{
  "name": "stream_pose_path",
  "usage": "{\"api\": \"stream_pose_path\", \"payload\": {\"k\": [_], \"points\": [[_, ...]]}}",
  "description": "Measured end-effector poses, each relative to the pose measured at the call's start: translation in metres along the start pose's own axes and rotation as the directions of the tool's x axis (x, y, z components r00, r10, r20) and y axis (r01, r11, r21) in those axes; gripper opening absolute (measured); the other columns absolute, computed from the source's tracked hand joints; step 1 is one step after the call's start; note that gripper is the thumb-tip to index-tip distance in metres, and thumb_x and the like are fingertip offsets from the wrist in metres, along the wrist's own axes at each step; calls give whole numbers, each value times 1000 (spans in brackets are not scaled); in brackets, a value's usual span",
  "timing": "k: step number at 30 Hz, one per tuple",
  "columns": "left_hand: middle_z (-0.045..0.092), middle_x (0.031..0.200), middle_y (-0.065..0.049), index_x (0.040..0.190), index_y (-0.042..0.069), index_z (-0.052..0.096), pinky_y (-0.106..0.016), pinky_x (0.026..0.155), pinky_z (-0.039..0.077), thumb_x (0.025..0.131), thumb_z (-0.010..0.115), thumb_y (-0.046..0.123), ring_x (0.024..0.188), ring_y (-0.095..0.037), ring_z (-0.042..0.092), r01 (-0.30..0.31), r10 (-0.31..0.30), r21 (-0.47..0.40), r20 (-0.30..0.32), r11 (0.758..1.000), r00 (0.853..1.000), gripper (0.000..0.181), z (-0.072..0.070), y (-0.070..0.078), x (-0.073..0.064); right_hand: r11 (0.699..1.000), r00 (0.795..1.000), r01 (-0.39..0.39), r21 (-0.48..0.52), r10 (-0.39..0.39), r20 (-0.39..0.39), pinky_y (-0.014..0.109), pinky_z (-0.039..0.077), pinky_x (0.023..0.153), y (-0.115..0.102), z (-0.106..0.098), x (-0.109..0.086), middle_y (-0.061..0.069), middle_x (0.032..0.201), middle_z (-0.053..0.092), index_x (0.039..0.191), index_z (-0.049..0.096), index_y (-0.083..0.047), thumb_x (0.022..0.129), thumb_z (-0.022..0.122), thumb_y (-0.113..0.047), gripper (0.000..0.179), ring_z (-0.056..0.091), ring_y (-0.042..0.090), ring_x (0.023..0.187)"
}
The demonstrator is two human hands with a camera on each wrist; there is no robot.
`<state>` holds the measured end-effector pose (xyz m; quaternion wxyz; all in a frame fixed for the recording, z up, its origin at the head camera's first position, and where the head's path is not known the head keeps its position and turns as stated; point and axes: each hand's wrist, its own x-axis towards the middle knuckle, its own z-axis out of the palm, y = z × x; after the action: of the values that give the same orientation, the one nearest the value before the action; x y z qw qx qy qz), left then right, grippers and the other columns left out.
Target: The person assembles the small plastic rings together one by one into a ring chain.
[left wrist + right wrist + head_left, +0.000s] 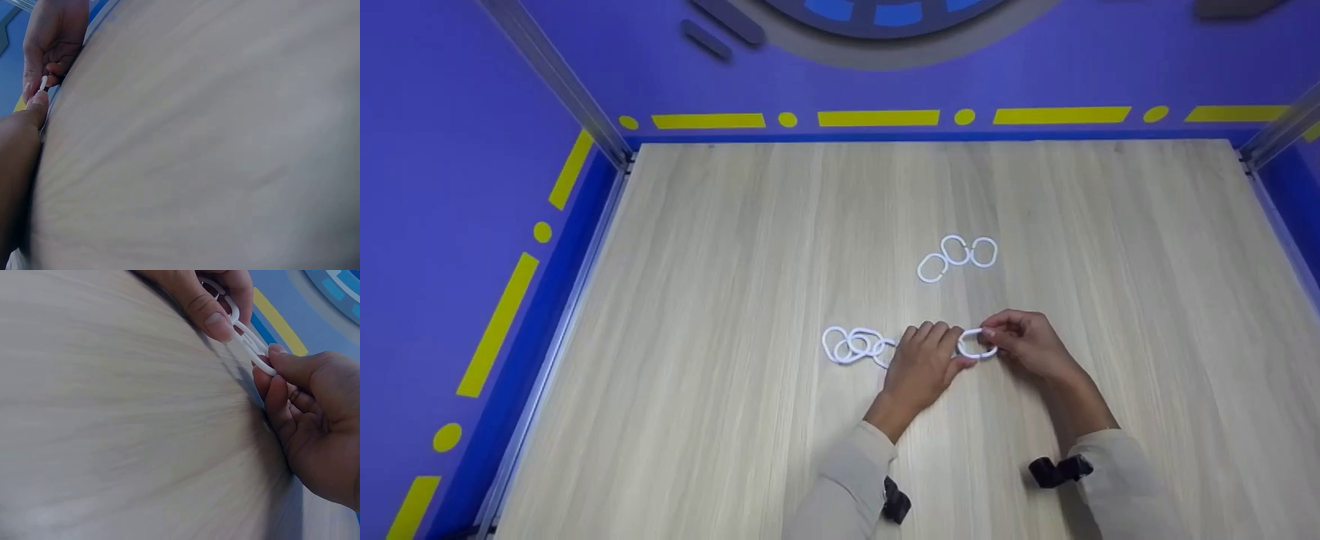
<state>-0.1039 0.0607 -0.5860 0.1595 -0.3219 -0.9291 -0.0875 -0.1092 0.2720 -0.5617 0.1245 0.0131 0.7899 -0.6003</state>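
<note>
A white ring [252, 356] is pinched at one end by the right hand [318, 424]; further white rings [233, 307] are held by the left hand [194, 298] over a pale surface [112, 410]. Behind, a blue wall [329, 329] is marked with a yellow stripe [279, 322].

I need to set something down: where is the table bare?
Between the chain and the left wall; between the right hand and the table's right edge. Crowded: the middle, around the left hand and the three rings beyond it.

No legible text — no readable labels, numbers, brands, signs
</note>
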Motion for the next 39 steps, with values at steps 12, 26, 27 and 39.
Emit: {"api": "stream_pose_path", "payload": {"k": [12, 26, 27, 39], "points": [[63, 99, 10, 118, 22, 63, -24, 76, 43, 96, 47, 61, 89, -8, 58, 3, -3, -25, 25, 1000, 1000, 47, -1, 0, 0, 960, 981, -23, -278, -31, -189, 21, 48, 68, -15, -1, 28, 10, 96, 68, 117, 67, 5, 101, 59, -9, 23, 59, 13, 81], [63, 97, 11, 117, 23, 63, -24, 76, 43, 94, 48, 62, 89, -8, 59, -12, 12, 6, -3, 1000, 1000, 47, 1, -3, -1, 777, 971, -28, -629, -128, -201, 47, 46, 82, -21, -4, 54, 18, 106, 56, 111, 64, 2, 98, 67, -23, 28, 57, 32, 92], [63, 97, 11, 117, 24, 63, -24, 77, 43, 94, 48, 62, 89, -8, 59, -12, 12, 8, 0, 1000, 1000, 47, 0, -3, 0, 785, 970, -26, -619, -131, -206, 46, 45, 82, -21, -5, 53, 18, 105, 55, 106, 64, 3, 96, 69, -22, 27, 57, 32, 92], [64, 99, 11, 119, 23, 64, -24, 78, 44, 95, 49, 60, 90, -7, 60, -2, 2, -20, 28, 1000, 1000, 46, -1, -2, -1, 826, 982, -57, -561, -56, -182, 33, 42, 78, -23, -18, 47, 14, 108, 53, 80, 65, 1, 86, 80, -11, 20, 53, 26, 92]]}}
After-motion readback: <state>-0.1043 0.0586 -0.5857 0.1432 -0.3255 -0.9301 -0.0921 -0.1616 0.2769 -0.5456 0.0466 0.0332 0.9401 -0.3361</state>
